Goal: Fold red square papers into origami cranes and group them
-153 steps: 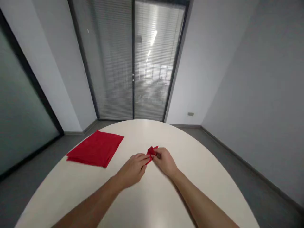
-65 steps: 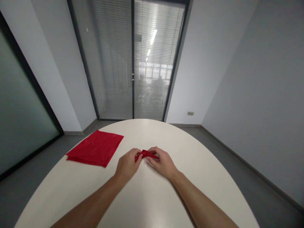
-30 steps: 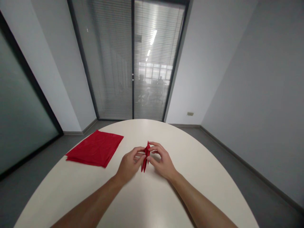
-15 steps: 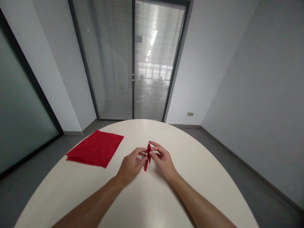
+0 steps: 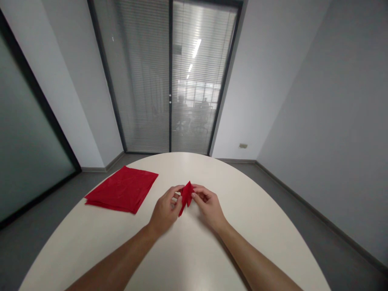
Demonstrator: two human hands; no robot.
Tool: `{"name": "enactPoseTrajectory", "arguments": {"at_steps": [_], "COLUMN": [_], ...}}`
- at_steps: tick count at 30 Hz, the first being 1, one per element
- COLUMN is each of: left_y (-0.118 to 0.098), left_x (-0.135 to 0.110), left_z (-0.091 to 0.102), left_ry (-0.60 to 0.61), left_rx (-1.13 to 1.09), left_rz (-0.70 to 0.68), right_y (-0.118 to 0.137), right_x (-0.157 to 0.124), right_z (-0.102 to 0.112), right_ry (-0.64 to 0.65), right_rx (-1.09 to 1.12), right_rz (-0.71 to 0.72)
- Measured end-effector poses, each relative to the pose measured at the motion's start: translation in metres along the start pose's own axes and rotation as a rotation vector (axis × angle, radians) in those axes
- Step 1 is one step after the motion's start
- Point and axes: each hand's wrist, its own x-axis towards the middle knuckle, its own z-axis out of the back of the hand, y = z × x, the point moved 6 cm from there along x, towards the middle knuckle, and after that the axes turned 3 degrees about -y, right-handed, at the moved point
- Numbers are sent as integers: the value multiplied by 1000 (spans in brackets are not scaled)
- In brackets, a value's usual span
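A small folded red paper piece [image 5: 185, 196] is held just above the white table [image 5: 194, 250], between both hands. My left hand [image 5: 164, 210] pinches its left side with thumb and fingers closed on it. My right hand [image 5: 208, 207] pinches its right side, fingers curled around the edge. The piece stands upright and narrow, with a pointed tip toward me.
A stack of flat red paper sheets [image 5: 123, 189] lies on the table's left side, apart from the hands. Behind the rounded far edge of the table stand glass doors with blinds [image 5: 169, 81]. Grey walls close in on both sides.
The folded red piece went from lying flat between my hands to standing upright. In the last half second it has widened slightly and tilted left. Both hands stayed in place.
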Motion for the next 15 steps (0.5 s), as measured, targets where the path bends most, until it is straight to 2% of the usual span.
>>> {"name": "enactPoseTrajectory", "arguments": {"at_steps": [4,8,15], "left_y": [-4,-9,-4], "left_x": [0,1,-2], "left_z": [0,-3,-9], "left_ry": [8,60,106], "left_rx": [-37,-88,-185], "left_rz": [7,-2,72], "right_y": [1,-1,1], "right_x": [0,0,-3], "right_z": [2,-1,-2], "right_ry": [-16,16,35], "right_rx": [-20,-43,-92], "right_rz": [24,-13,-36]}}
